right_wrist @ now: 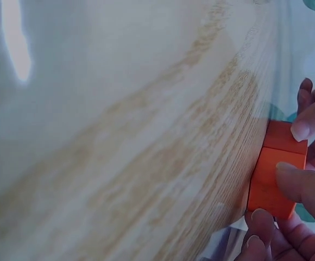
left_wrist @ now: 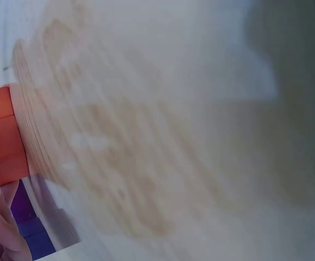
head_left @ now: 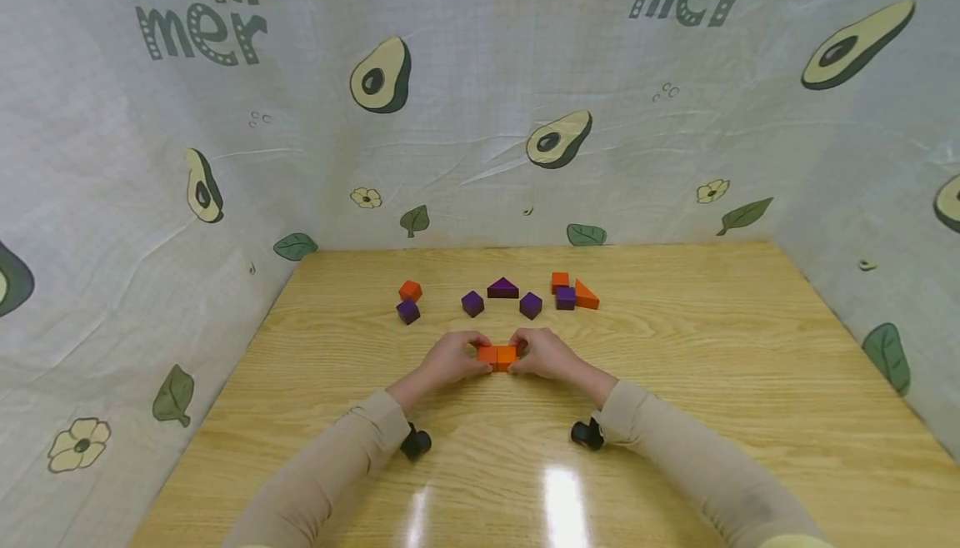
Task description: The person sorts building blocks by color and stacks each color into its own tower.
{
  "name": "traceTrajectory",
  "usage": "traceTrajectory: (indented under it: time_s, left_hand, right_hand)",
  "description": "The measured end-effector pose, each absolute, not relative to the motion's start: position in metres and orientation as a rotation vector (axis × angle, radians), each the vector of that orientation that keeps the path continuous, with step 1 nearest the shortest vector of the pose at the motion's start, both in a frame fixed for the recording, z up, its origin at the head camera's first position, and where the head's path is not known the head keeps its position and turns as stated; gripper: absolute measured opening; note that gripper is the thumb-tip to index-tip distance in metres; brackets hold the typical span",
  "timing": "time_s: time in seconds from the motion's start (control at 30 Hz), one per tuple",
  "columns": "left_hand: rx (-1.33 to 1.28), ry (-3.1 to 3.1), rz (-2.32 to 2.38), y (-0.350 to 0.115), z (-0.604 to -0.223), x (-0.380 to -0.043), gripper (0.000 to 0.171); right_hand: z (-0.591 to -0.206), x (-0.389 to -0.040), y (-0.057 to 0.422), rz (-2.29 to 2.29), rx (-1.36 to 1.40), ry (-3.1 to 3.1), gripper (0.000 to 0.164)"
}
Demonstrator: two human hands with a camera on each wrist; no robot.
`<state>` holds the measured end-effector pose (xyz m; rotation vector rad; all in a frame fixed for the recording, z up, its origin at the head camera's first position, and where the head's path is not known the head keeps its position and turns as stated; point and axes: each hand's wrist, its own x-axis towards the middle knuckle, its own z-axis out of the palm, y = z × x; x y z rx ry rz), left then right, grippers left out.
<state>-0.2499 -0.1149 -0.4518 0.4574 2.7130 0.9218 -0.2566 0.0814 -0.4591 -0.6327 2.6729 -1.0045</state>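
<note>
Two orange cubes sit side by side, faces together, at the middle of the wooden table (head_left: 495, 465). My left hand (head_left: 453, 356) pinches the left orange cube (head_left: 487, 355) between thumb and fingers. On the other side, my right hand (head_left: 551, 355) holds the right orange cube (head_left: 507, 356) the same way. The right wrist view shows a thumb (right_wrist: 296, 182) on the nearer cube and fingertips at its lower edge. At the left edge of the left wrist view, both cubes are partly cut off, with purple blocks (left_wrist: 35, 234) below them.
Behind the hands lie a purple triangular block (head_left: 503, 288) and two purple cubes, left (head_left: 472, 304) and right (head_left: 530, 306). Farther left, an orange cube (head_left: 410, 291) neighbours a purple cube (head_left: 408, 311). Rightward are an orange cube (head_left: 560, 281), purple cube (head_left: 566, 298) and orange triangle (head_left: 587, 295).
</note>
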Motion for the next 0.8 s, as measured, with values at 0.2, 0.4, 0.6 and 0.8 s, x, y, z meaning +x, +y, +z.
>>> traceTrajectory:
  time_s: [0.2,0.4,0.6,0.8]
  left_hand:
    - [0.457,2.723,0.907,-0.114,-0.453,-0.251,0.034]
    - [0.446,2.734,0.872,-0.115,-0.452,-0.251,0.050]
    - [0.392,2.733,0.903,-0.118,-0.442,-0.253,0.055]
    - [0.353,2.838,0.922,-0.132,-0.422,-0.263,0.049]
  right_hand:
    - [-0.460,-0.256,0.082,-1.018,-0.620,2.681,0.029]
    - [-0.460,-0.257,0.082,-1.008,-0.623,2.676,0.029]
    - [-0.460,-0.258,0.082,-1.008,-0.631,2.678,0.029]
    - [-0.460,-0.256,0.082,-1.024,-0.619,2.667,0.030]
